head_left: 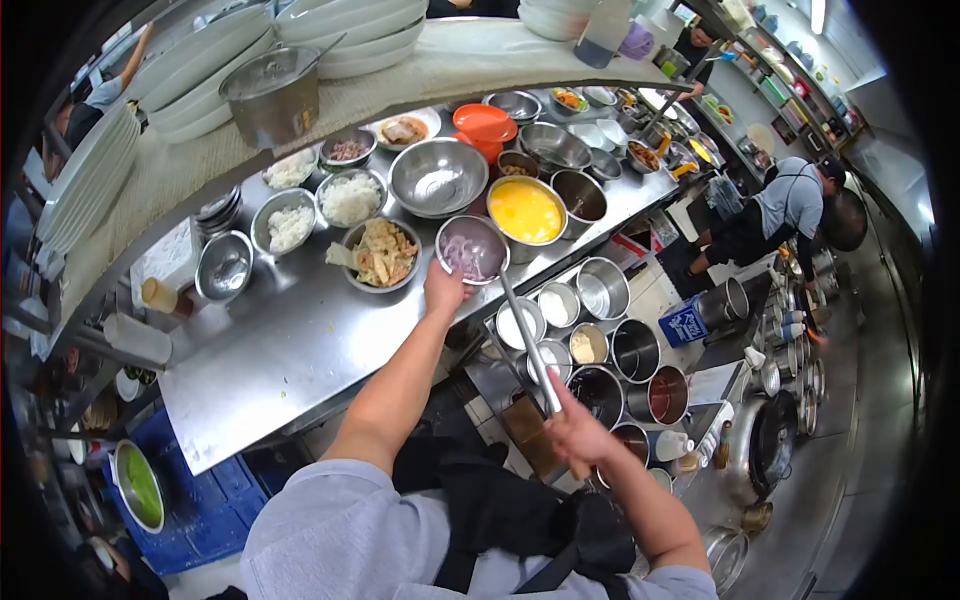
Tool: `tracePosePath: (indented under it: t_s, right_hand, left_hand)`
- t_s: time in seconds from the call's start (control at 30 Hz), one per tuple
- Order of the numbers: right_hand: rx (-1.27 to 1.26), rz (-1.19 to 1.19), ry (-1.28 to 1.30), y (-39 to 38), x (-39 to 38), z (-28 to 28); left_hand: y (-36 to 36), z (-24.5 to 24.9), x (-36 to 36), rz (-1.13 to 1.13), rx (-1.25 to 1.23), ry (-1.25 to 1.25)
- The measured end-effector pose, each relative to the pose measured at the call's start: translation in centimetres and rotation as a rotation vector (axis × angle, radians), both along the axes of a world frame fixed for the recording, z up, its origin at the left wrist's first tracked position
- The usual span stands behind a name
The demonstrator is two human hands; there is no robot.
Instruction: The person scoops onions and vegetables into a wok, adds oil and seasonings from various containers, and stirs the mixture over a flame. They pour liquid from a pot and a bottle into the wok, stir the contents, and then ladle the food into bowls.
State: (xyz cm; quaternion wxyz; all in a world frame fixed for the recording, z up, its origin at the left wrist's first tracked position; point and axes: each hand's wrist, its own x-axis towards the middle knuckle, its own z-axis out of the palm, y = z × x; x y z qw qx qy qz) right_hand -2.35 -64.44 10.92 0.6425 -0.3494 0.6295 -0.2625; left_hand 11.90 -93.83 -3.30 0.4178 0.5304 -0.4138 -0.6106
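Note:
My left hand (444, 289) grips the near rim of a steel bowl of sliced purple onion (470, 250) on the steel counter (300, 350). My right hand (577, 432) holds the long handle of a ladle (527, 343), whose shaft runs up toward the onion bowl. A bowl of beaten yellow egg (526, 211) stands just right of the onion bowl, and a bowl of pale chopped food (383, 254) stands to its left.
Several steel seasoning pots (600, 330) sit in a lower rack to the right. Bowls of white rice (350, 198), an empty steel bowl (438, 176), stacked white plates (345, 30) and a steel pot (272, 95) crowd the back. Another person (775, 215) crouches at the far right.

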Motion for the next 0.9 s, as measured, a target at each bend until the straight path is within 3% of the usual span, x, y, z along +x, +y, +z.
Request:
tracePosePath:
  t_s: [0.07,0.13,0.2,0.33,0.53,0.67,0.8,0.83,0.87,0.9]
  right_hand:
    - [0.084,-0.193,-0.578,0.3,-1.9,1.2]
    - [0.093,-0.220,-0.659,1.4,-2.7,0.7]
    - [0.074,-0.206,-0.692,1.5,-3.0,1.0]
    - [0.016,-0.203,-0.688,1.8,-4.0,1.4]
    - [-0.097,-0.233,-0.927,1.7,-4.7,2.5]
    - [-0.055,-0.281,-1.003,0.8,-4.2,1.4]
    - [-0.072,-0.328,-1.052,2.6,-4.0,1.4]
    - [-0.080,-0.311,-1.062,3.6,-4.0,1.4]
    - [-0.092,-0.305,-1.072,4.8,-4.0,1.3]
    - [-0.109,-0.332,-1.060,6.1,-3.8,1.5]
  left_hand:
    - [0.8,1.8,-0.2,0.051,-0.067,-0.069]
    - [0.4,2.3,-0.9,-0.065,-0.232,-0.286]
    - [0.6,1.6,-1.1,-0.029,-0.271,-0.285]
    - [2.1,0.1,0.5,0.049,-0.092,-0.046]
    - [3.0,-2.2,2.2,0.090,0.126,0.354]
    - [2.3,-3.1,4.4,0.054,0.178,0.322]
    - [2.4,-6.3,10.3,0.217,0.113,0.118]
    - [3.5,-3.4,11.9,0.234,0.242,0.043]
    - [3.2,-3.7,13.9,0.242,0.254,0.065]
    - [1.6,-6.5,15.6,0.306,0.206,0.019]
